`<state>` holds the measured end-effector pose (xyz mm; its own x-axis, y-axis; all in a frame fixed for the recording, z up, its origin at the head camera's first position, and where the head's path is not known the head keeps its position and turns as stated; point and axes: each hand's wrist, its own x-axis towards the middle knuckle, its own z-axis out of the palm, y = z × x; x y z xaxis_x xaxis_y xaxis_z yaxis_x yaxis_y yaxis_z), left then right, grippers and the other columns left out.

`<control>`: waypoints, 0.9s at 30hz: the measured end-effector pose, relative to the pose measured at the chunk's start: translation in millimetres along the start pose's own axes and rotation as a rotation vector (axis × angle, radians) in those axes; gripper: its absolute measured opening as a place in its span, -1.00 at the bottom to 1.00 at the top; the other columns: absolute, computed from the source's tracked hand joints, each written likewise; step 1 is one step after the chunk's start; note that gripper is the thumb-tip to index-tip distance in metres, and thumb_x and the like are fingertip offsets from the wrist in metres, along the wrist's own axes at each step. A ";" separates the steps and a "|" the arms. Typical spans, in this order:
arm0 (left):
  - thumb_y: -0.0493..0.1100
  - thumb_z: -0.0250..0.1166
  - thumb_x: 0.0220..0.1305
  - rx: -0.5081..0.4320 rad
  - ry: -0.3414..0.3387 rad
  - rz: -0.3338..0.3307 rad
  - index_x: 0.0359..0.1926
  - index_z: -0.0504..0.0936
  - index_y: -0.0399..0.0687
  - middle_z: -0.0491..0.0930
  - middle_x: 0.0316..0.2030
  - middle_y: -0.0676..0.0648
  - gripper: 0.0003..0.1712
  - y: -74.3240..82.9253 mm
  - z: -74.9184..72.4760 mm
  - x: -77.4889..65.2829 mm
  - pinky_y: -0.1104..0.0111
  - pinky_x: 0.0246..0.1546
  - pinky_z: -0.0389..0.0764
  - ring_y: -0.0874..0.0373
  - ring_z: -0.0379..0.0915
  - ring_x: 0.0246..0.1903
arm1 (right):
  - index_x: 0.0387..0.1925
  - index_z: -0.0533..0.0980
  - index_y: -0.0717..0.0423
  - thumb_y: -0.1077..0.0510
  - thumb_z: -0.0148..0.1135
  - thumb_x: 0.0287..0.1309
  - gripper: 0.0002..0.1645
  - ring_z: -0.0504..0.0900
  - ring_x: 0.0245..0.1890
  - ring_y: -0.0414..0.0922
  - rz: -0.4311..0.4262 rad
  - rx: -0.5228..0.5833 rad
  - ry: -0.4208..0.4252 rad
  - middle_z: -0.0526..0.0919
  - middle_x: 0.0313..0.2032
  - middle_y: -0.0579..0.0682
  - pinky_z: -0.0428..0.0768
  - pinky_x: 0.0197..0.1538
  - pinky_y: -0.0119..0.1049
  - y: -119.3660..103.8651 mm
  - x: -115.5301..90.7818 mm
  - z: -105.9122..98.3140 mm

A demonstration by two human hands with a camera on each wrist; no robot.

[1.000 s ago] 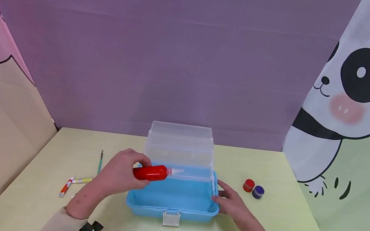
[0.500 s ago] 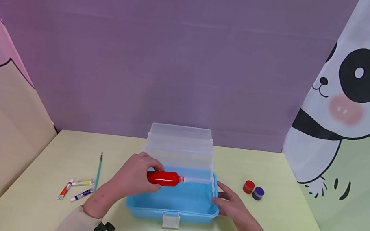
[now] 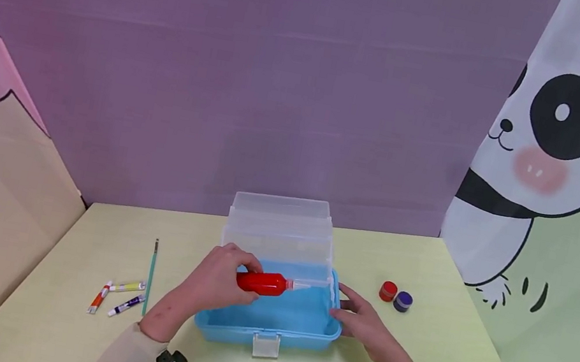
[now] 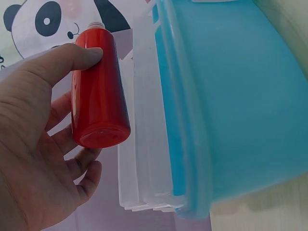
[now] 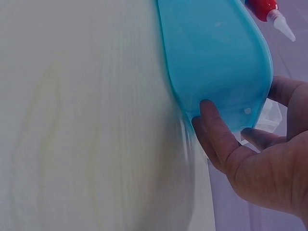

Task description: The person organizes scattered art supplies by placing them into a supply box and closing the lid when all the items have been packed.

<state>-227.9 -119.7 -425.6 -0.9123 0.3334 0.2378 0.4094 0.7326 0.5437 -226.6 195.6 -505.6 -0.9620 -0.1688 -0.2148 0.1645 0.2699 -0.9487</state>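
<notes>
My left hand (image 3: 216,281) grips a red squeeze bottle (image 3: 267,284) with a clear pointed nozzle (image 3: 306,285). Thumb and fingers hold it on its side over the blue plastic box (image 3: 296,341), nozzle toward the right. The box stands with its translucent lid (image 3: 281,231) tipped back, and its visible inside is bare. In the left wrist view, the thumb presses the red bottle (image 4: 100,96) below its neck. At the box's right end, my right hand (image 3: 365,325) rests against it, thumb at the rim. The right wrist view has loosely spread fingertips on the end wall (image 5: 216,53).
Left of the box lie an orange-red paint tube (image 3: 98,297), a yellow tube (image 3: 128,286), a purple tube (image 3: 126,305) and a teal brush (image 3: 151,276). A red jar (image 3: 388,291) and a purple jar (image 3: 402,302) stand at right. A purple wall (image 3: 307,80) rises behind the table.
My left hand has carried the red bottle rightward and farther over the box, bringing the purple tube into view. The right hand has stayed at the box's right end.
</notes>
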 end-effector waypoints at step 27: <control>0.04 0.55 -0.05 -0.060 -0.066 0.060 0.09 0.59 0.08 0.56 -0.11 0.08 -0.37 -3.3 2.1 0.0 0.27 -0.25 0.60 0.01 0.46 -0.06 | 0.44 0.21 0.05 0.11 0.32 0.18 -0.17 0.60 -0.07 0.06 -0.020 0.025 -0.009 0.49 0.08 0.20 0.66 -0.14 -0.06 1.0 -2.6 -0.3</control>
<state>-229.2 -120.9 -429.1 -0.8827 0.4158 0.2188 0.4606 0.6741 0.5775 -224.0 196.6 -505.9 -0.9631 -0.1823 -0.1979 0.1509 0.2429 -0.9582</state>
